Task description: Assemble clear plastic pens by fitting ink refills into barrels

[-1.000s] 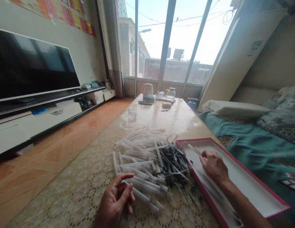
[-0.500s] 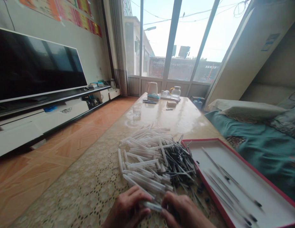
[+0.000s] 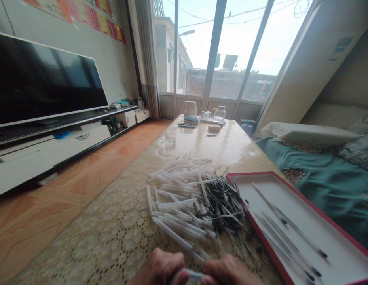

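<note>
Both my hands are at the bottom edge, in front of the piles. My left hand (image 3: pixel 163 266) is closed around one end of a translucent pen barrel (image 3: pixel 194 274). The fingers of my right hand (image 3: pixel 227 268) pinch its other end, so only a short middle stretch shows. Just beyond them lies a heap of whitish, clear pen barrels (image 3: pixel 178 204). Against its right side rests a tangle of thin dark pen refills (image 3: pixel 224 200) with small black pieces among them.
To the right, a red-rimmed white tray (image 3: pixel 302 206) holds several slim pens with black ends. Farther back stand a drinking glass (image 3: pixel 170 137), a glass jug (image 3: pixel 220 113) and a pale kettle (image 3: pixel 190 107). A patterned cover (image 3: pixel 112 221) lies over the table.
My hands have moved down a little, toward me, with the pen barrel still between them. Their fingers are now curled tighter. The heaps and tray stay as they were.
</note>
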{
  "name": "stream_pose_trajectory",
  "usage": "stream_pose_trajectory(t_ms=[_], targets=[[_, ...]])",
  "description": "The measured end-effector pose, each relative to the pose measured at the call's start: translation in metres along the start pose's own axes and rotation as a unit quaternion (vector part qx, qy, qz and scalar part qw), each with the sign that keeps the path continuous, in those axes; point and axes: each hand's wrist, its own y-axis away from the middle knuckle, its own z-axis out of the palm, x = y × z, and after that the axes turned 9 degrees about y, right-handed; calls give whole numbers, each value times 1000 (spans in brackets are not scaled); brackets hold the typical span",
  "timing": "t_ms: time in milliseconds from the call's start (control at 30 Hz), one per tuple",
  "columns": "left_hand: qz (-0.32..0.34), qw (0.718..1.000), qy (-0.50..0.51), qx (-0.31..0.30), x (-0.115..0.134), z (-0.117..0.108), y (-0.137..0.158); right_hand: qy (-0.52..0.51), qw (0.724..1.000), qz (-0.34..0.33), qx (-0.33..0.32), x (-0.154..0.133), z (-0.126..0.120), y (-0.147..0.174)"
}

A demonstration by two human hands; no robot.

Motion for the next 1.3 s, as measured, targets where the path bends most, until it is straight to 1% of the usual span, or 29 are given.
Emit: stream_pose_trajectory(t_ms=[67, 133, 167, 233, 267, 300, 333, 367, 400, 433, 467, 500, 533, 600, 667, 800, 933, 1033, 1067, 1133, 1233, 1300], targets=[[-71, 994, 78, -20, 7, -4, -5, 80, 995, -20, 52, 2, 6, -4], [-138, 976, 167, -16, 11, -8, -8, 170, 978, -57, 110, 3, 4, -6], [-170, 961, 218, -8, 11, -9, -8, 209, 967, -78, 125, 3, -1, -5], [-234, 914, 331, 22, 5, -14, -8, 262, 950, -106, 135, 6, -18, -1], [-266, 880, 392, 39, 1, -16, -7, 277, 946, -92, 137, 7, -28, 2], [-295, 846, 440, 62, -4, -19, -6, 280, 944, -60, 162, 9, -39, 4], [-310, 822, 470, 89, -8, -21, -6, 270, 945, -20, 182, 10, -48, 6], [-310, 814, 478, 111, -11, -23, -6, 246, 950, 10, 194, 10, -55, 7], [-297, 825, 469, 110, -12, -24, -7, 221, 955, 33, 197, 10, -59, 6], [-276, 848, 431, 139, -12, -25, -9, 197, 960, 45, 195, 8, -60, 4], [-258, 869, 392, 154, -11, -23, -10, 178, 965, 48, 189, 6, -59, 1], [-246, 882, 365, 170, -9, -22, -11, 164, 969, 46, 180, 3, -56, -2], [-241, 884, 357, 181, -8, -19, -12, 157, 972, 42, 170, 0, -52, -5], [-235, 875, 373, 200, -8, -14, -13, 150, 976, 37, 150, -5, -42, -9], [-219, 862, 407, 206, -11, -12, -12, 143, 980, 35, 136, -8, -35, -10], [-181, 840, 475, 188, -14, -12, -10, 132, 976, 35, 168, -10, -27, -8], [-171, 808, 523, 213, -9, -14, -11, 136, 976, 20, 171, -9, -21, -10], [-187, 807, 515, 222, -5, -14, -12, 142, 974, 10, 178, -9, -15, -12], [-193, 807, 515, 216, -3, -13, -12, 146, 974, -1, 176, -10, -13, -13], [-205, 804, 528, 181, -2, -10, -12, 151, 973, -28, 173, -13, -7, -17], [-225, 800, 543, 116, -2, -3, -12, 138, 969, -43, 202, -17, 4, -24], [-239, 786, 562, 95, -3, -1, -11, 108, 971, -46, 209, -18, 7, -26]])
